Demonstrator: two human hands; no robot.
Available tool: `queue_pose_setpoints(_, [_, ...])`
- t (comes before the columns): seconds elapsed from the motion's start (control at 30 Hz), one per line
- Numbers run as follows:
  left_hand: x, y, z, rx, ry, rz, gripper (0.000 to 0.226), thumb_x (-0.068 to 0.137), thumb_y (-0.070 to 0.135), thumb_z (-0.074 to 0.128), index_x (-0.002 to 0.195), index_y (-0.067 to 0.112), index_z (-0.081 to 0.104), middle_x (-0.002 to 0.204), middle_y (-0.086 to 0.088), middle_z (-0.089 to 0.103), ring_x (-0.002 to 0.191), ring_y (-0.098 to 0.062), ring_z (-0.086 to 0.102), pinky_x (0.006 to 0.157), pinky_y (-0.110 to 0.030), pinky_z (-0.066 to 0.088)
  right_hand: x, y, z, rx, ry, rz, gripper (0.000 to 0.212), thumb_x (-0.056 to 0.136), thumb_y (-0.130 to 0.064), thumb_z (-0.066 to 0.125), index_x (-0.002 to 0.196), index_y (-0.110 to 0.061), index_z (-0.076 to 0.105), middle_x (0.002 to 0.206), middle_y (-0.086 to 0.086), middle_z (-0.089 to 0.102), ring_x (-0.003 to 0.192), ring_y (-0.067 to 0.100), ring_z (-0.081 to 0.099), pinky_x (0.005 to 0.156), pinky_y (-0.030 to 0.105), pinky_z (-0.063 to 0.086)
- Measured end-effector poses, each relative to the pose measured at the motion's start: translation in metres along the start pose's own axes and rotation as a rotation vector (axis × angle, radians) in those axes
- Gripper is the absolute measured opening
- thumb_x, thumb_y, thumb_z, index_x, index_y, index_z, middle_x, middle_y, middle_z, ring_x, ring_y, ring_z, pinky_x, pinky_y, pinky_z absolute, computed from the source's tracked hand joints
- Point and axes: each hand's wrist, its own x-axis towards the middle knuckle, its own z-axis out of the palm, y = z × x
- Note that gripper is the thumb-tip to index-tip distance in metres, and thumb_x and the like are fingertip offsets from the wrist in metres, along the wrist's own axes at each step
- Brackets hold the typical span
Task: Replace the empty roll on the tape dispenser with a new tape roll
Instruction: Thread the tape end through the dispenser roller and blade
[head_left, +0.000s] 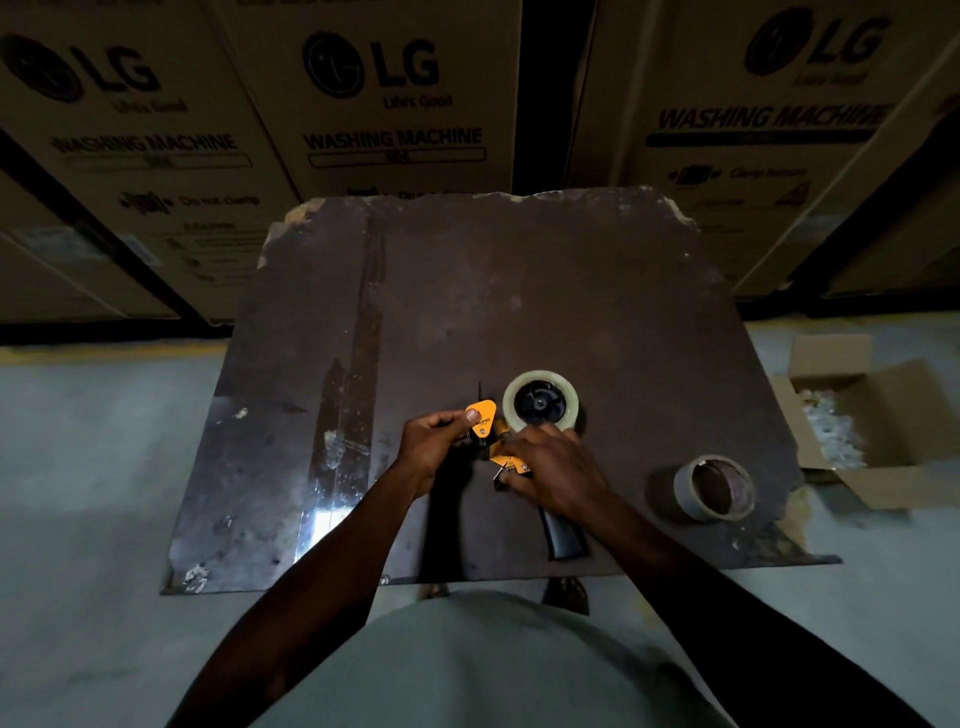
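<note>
Both hands grip the tape dispenser (498, 441) on the tabletop (519, 291): left hand (434, 447) pinching its orange front plate, right hand (553, 475) clasping its frame. A clear tape roll (540, 401) sits on its hub. The empty roll (714, 487) lies right.

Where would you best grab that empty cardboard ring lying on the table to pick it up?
The empty roll lies on its side, tilted, its open hole facing up toward the camera. A hand could come from above, one finger inside the hole and the thumb outside, pinching the thin wall at its near rim. It sits apart from the tape dispenser, so nothing blocks that approach.
</note>
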Motion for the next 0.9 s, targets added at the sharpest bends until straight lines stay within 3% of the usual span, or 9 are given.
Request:
queue_pose_setpoints(0.23, [0.000, -0.001, 0.001, 0.014, 0.015, -0.008, 0.014, 0.080, 0.019, 0.081, 0.090, 0.011, 0.077, 0.093, -0.011, 0.078, 0.089, -0.024, 0.072, 0.088, -0.037, 0.057, 0.006, 0.003, 0.002, 0.059, 0.010, 0.010, 0.036, 0.088, -0.055, 0.061, 0.114, -0.030, 0.068, 0.114, -0.002, 0.068, 0.112, 0.025, 0.056, 0.090, 0.043, 0.040])
queue_pose_setpoints(0.33, [0.001, -0.001, 0.000, 0.010, 0.012, -0.009, 0.017, 0.078, 0.018, 0.082, 0.091, 0.009, 0.077, 0.095, -0.014, 0.078, 0.090, -0.026, 0.071, 0.087, -0.038, 0.057, 0.010, 0.000, 0.006, 0.075, 0.053, 0.022, 0.025, 0.088, -0.051, 0.061, 0.100, -0.030, 0.070, 0.106, -0.005, 0.070, 0.107, 0.024, 0.059, 0.088, 0.042, 0.039])
queue_pose_setpoints(0.57, [0.001, 0.000, 0.001, 0.022, 0.022, -0.013, 0.024, 0.078, 0.017, 0.082, 0.097, 0.003, 0.076, 0.100, -0.019, 0.076, 0.090, -0.026, 0.070, 0.087, -0.038, 0.056, 0.011, -0.002, 0.016, 0.036, 0.143, 0.071, 0.019, 0.090, -0.046, 0.059, 0.090, -0.031, 0.070, 0.103, -0.007, 0.072, 0.102, 0.022, 0.059, 0.084, 0.041, 0.038])
queue_pose_setpoints(0.8, [-0.002, 0.002, 0.001, 0.047, 0.021, -0.004, 0.025, 0.078, 0.020, 0.083, 0.096, 0.005, 0.076, 0.097, -0.015, 0.077, 0.089, -0.024, 0.071, 0.089, -0.037, 0.057, 0.005, -0.007, 0.018, 0.001, 0.224, 0.192, 0.029, 0.086, -0.051, 0.060, 0.102, -0.030, 0.071, 0.107, -0.003, 0.068, 0.105, 0.025, 0.057, 0.086, 0.041, 0.042])
queue_pose_setpoints(0.9, [-0.003, 0.003, 0.001, 0.039, 0.033, -0.009, 0.030, 0.078, 0.018, 0.082, 0.101, 0.001, 0.074, 0.099, -0.016, 0.077, 0.092, -0.026, 0.071, 0.090, -0.038, 0.057, -0.021, -0.004, 0.017, 0.139, 0.368, 0.416, 0.040, 0.086, -0.056, 0.056, 0.112, -0.026, 0.063, 0.114, 0.002, 0.063, 0.106, 0.027, 0.056, 0.084, 0.041, 0.049])
